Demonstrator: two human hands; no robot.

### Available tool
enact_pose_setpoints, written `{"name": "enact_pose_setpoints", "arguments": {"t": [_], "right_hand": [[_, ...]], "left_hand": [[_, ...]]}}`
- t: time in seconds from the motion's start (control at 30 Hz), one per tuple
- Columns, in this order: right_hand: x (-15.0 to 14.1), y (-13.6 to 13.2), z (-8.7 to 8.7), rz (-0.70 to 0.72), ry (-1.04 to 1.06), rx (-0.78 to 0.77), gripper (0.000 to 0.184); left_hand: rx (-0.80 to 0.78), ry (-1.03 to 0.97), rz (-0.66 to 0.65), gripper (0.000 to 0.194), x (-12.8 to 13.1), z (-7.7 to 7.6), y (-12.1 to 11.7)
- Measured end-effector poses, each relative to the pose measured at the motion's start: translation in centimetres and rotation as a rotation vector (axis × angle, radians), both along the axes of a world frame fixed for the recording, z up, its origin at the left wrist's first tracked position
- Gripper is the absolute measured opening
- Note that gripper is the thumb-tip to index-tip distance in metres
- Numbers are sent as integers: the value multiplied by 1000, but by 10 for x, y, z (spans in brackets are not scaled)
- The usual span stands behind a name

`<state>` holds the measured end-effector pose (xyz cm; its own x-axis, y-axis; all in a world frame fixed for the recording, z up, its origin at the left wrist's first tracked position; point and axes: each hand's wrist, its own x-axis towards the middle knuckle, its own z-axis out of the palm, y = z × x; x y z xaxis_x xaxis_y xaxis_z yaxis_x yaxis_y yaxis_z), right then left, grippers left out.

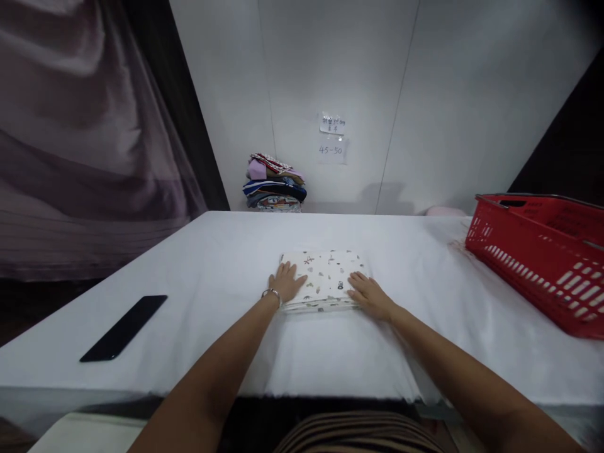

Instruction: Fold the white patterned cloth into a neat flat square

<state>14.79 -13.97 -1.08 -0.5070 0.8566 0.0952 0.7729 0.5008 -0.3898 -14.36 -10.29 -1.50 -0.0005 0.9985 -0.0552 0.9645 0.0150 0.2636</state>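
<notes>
A folded white cloth (325,274) with small green, brown and dark prints lies in the middle of the table, several layers showing along its front edge. My left hand (287,283) rests flat on its left side, fingers spread, with a bracelet at the wrist. On the right edge of the cloth, my right hand (370,294) lies with its fingers stretched toward the middle. Both palms face down, and neither hand grips the fabric.
The table has a white cover (226,251). A black phone-like slab (125,328) lies at the left, a red plastic basket (533,251) stands at the right. Beyond the far edge is a stack of folded fabrics (275,182). Paper notes (332,150) hang on the wall; a curtain (85,138) hangs left.
</notes>
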Motion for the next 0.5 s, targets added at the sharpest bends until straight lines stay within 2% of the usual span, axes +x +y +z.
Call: {"name": "enact_pose_setpoints", "arguments": {"t": [0.1,0.17,0.27,0.33,0.4,0.5], "right_hand": [[10,-4,-1,-32,91,20,51],[20,-10,-6,-39,126,50,51],[36,-22,-17,-34,180,67,48],[43,-29,-22,-78,283,43,46],[47,-32,-23,-165,436,-18,45],[47,-28,-15,-355,637,-146,43]], "left_hand": [[78,-53,4,62,-6,12,-11],[164,-67,-39,58,-11,16,-26],[222,-83,-155,54,-22,13,-54],[230,-112,-179,53,-28,6,-70],[230,-168,-130,51,-33,-1,-81],[232,-270,16,48,-36,-4,-87]]}}
